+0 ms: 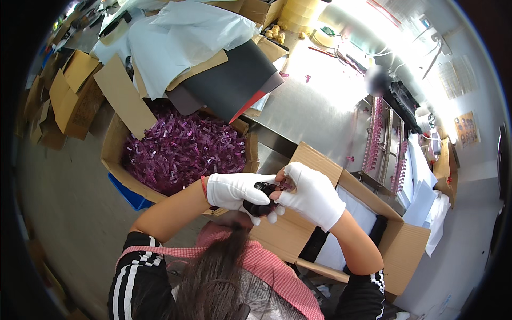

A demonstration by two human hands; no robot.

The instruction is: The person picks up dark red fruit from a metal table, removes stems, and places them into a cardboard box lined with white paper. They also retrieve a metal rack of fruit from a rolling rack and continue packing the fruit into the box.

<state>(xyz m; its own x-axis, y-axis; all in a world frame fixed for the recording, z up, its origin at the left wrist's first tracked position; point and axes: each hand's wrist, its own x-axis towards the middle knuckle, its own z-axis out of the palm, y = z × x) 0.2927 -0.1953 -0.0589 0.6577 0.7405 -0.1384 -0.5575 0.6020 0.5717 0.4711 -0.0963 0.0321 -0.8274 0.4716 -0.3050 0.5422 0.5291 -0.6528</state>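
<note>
My left hand [236, 191], in a white glove, is closed around a glossy black object [260, 202] whose kind I cannot tell. My right hand [310, 194], in a white glove with bare fingertips showing, pinches a small pink-purple plastic piece [285, 185] against the black object's right side. Both hands meet above the gap between two cardboard boxes. Left of them, an open carton [154, 195] holds a heap of purple translucent plastic pieces [188, 148]. At the right, a metal rack [384, 148] carries rows of pink pieces.
An open cardboard box [372, 200] with white lining and black contents stands under and right of my right hand. Ahead is a steel worktable [316, 108] with a few loose pink pieces. Black sheets [236, 80] and white plastic wrapping [176, 36] overhang the left carton. More cartons [76, 96] stand far left.
</note>
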